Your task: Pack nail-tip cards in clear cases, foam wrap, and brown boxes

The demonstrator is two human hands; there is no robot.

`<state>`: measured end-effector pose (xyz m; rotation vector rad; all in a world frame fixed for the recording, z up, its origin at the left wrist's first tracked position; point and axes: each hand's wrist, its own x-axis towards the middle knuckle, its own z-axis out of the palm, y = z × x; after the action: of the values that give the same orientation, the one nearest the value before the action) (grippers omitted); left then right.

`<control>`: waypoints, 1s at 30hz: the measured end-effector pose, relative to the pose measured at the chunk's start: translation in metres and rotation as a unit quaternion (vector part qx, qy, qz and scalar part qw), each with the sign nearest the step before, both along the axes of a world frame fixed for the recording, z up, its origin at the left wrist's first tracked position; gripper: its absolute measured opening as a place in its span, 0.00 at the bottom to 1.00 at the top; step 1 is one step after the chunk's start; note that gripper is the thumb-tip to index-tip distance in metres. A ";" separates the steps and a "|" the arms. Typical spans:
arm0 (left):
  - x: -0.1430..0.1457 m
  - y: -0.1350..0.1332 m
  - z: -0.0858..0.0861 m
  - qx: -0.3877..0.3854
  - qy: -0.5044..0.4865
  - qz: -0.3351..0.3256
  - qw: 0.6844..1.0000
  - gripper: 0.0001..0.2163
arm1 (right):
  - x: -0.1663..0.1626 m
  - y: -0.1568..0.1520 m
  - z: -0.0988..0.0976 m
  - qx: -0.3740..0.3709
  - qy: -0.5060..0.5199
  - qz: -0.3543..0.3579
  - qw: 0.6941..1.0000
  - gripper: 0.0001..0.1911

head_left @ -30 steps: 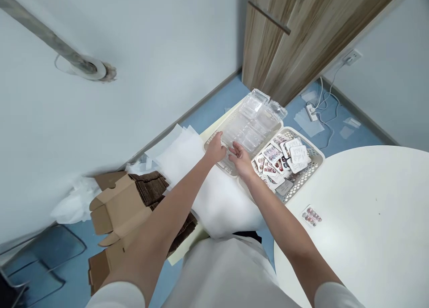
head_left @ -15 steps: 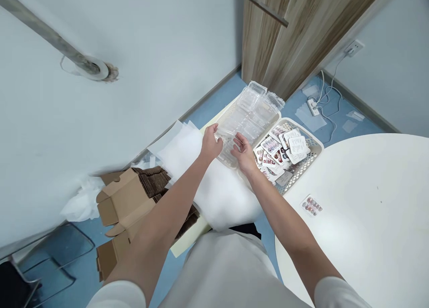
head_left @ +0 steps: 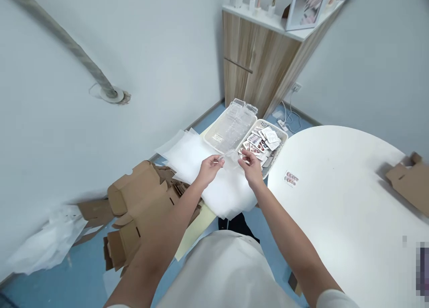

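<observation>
A clear plastic case (head_left: 230, 159) is stretched between my two hands, above the stack of white sheets. My left hand (head_left: 209, 170) pinches its left end between thumb and fingers. On the other end, my right hand (head_left: 252, 168) is closed with thumb and fingertips. The case is see-through, so its exact shape is hard to make out. Just beyond stands a cream basket (head_left: 208, 137) of similar clear plastic cases (head_left: 231, 120). Beside it, a second basket (head_left: 280, 143) holds several cards of press-on nails (head_left: 255, 140).
White sheets (head_left: 187, 158) lie under my hands. Flattened cardboard boxes (head_left: 140, 191) are piled to the left. A round white table (head_left: 335, 200) on the right carries one nail card (head_left: 291, 178) and a cardboard box (head_left: 410, 183). A wooden cabinet (head_left: 258, 57) stands behind.
Both hands have drawn back from the basket of clear cases toward my body, with a clear case now held between them. The view has tilted up, showing the cabinet top.
</observation>
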<state>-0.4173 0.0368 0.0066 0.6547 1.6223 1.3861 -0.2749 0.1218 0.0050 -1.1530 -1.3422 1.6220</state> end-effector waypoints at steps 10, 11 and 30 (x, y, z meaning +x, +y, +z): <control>0.070 -0.070 0.023 0.027 -0.111 -0.033 0.993 0.17 | 0.091 -0.127 0.029 -0.116 0.153 -0.050 0.980 0.22; 0.080 -0.073 0.024 0.025 -0.117 -0.047 0.992 0.17 | 0.101 -0.135 0.031 -0.107 0.149 -0.059 0.981 0.23; 0.274 -0.079 0.040 0.106 0.128 -0.344 0.924 0.13 | 0.287 -0.182 0.033 -0.033 0.053 -0.321 0.945 0.16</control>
<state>-0.1435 -0.0423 0.0467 1.4273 1.2405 0.9736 0.0120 -0.0602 0.0380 -1.3432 -0.7286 1.2263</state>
